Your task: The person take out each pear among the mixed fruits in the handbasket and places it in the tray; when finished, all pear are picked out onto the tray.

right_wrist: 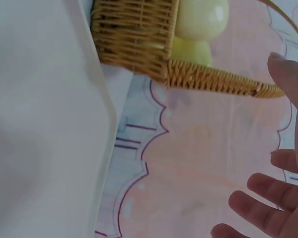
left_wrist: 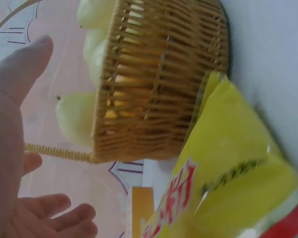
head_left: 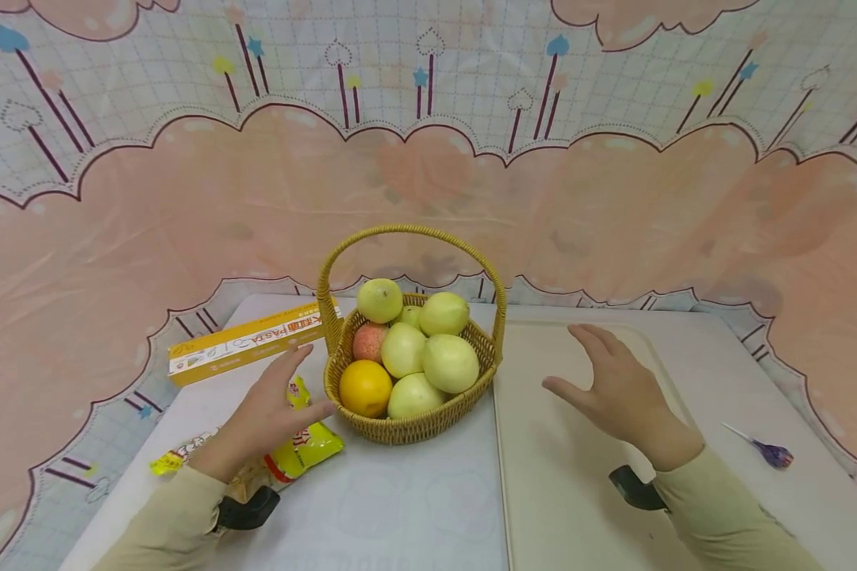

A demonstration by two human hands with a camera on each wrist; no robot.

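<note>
A wicker basket (head_left: 407,431) with a tall arched handle stands at the middle of the table. Inside it lie an orange (head_left: 366,388), a reddish fruit (head_left: 369,342) and several pale green round fruits (head_left: 451,363). My left hand (head_left: 271,412) hovers just left of the basket, above a yellow packet (left_wrist: 233,158), with thumb and fingers spread and nothing held. To the basket's right, over a beige tray (head_left: 543,476), my right hand (head_left: 617,388) is raised, its fingers apart and holding nothing. Neither hand touches the basket.
Behind the left hand lies a long yellow pasta box (head_left: 250,341). A second packet, partly hidden by the left forearm, shows a yellow end (head_left: 166,463). On the far right of the table rests a lollipop (head_left: 773,454). A patterned cloth (head_left: 428,182) hangs behind the table.
</note>
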